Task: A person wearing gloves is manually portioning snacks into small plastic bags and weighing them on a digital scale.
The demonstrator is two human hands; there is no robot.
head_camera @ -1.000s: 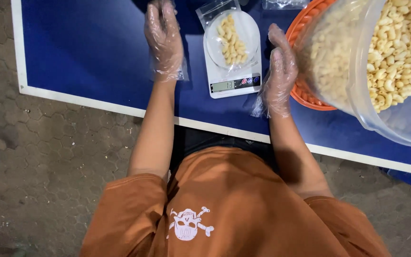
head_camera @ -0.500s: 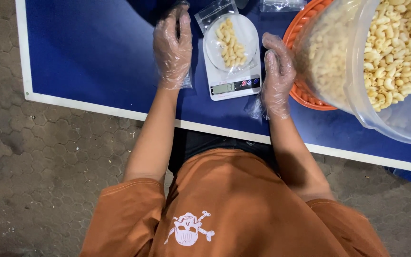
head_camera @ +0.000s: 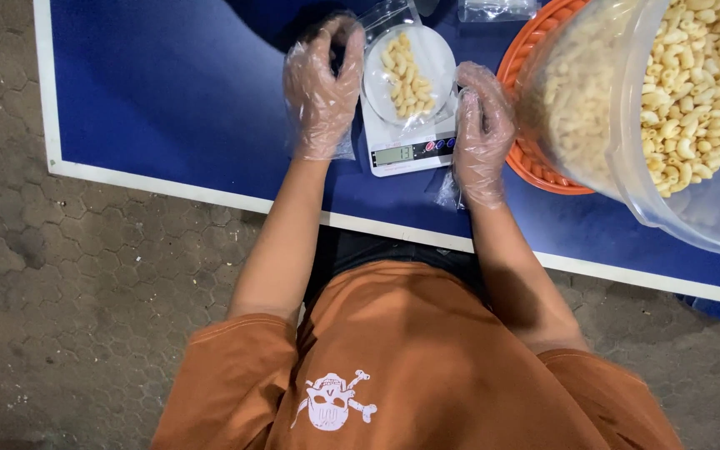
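Weighing a clear bag of macaroni [head_camera: 408, 75] on the small scale [head_camera: 403, 150] near the table's [head_camera: 168, 100] front edge. My left hand [head_camera: 322, 87] and right hand [head_camera: 481, 133] flank it, each grip loosely open, holding nothing. Next up, probably a careful lift by the bag's edges.

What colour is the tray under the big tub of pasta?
Orange tray, seen best in the head view, beside the right hand.

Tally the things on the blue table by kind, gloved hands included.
Gloved hands: 2 (left hand, right hand)
Kitchen scale: 1
Clear bags: 2 (bag of macaroni, spare bag)
Orange basket: 1
Clear tub of macaroni: 1
Total: 7
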